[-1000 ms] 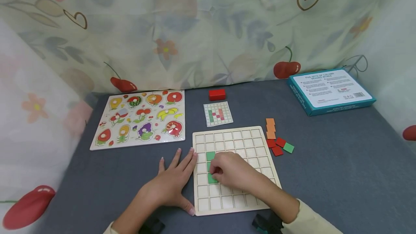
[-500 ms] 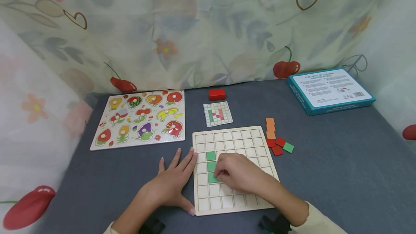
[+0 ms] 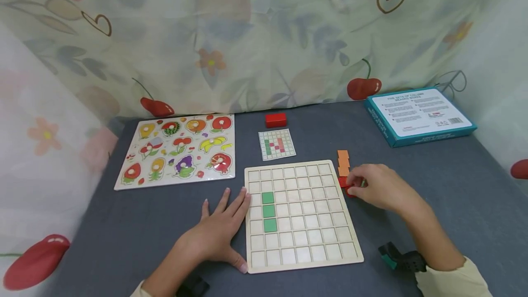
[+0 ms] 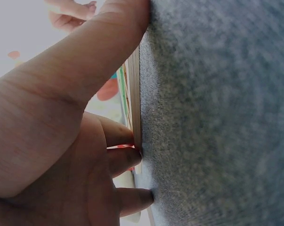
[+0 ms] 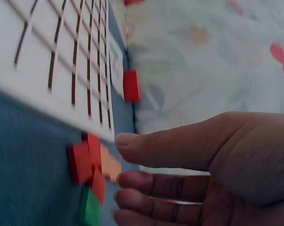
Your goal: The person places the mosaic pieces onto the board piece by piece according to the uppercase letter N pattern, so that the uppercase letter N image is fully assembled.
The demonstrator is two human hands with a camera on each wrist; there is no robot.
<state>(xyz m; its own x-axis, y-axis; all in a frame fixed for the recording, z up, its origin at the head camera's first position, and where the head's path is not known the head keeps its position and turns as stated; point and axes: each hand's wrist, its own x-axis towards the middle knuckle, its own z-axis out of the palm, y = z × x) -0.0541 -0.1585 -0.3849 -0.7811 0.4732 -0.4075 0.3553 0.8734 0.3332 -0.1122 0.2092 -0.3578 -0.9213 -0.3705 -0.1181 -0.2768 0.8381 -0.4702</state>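
Observation:
My left hand (image 3: 216,235) lies with fingers spread against the left edge of the wooden grid board (image 3: 305,253). In the left wrist view its fingertips and thumb reach that board edge (image 4: 136,110). Three green square tiles (image 3: 269,225) fill a column of cells on the board. Beyond the board's right edge, my right hand (image 3: 381,189) is over the small loose tiles, thumb and fingers apart. The right wrist view shows red tiles (image 5: 80,162) and one green tile (image 5: 90,207) on the cloth beside the fingertips. In the head view that hand partly hides them.
Several orange tiles (image 3: 343,163) lie behind the red ones. A pattern card (image 3: 277,145) and a red block (image 3: 275,120) sit behind the board. On the left lies a fruit puzzle (image 3: 177,152); a teal box (image 3: 420,116) is at the back right.
My right hand has left the green tiles on the board and moved right to the loose tiles, uncovering the green column. My left hand has stayed at the board's edge.

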